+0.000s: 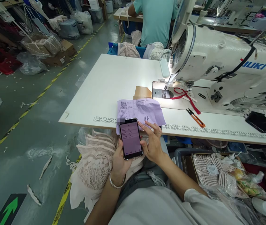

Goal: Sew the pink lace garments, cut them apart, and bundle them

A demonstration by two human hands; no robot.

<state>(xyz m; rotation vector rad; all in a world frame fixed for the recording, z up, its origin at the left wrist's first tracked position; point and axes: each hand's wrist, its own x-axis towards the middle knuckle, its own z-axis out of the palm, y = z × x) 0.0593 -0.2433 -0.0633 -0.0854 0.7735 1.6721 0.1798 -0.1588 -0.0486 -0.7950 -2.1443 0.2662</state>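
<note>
My left hand (119, 163) is closed round the lower part of a smartphone (131, 139), whose lit screen shows lines of text too small to read. Right of the phone, my right hand (153, 142) has its fingers stretched apart, the index finger close to the screen's upper right edge and the thumb by its side. Behind the phone lies a creased purple paper slip (138, 109) with a QR code and a handwritten 14. Under my left forearm, a bundle of pale lace fabric (96, 168) rests at my lap.
A JUKI sewing machine (226, 59) stands on the white table (95, 90). Near its needle are a red ribbon (186, 95), orange thread snips (195, 118) and a brown card (142, 92). A dark bin (178, 156) holds fabric at right. Ahead sits a person in green (157, 22).
</note>
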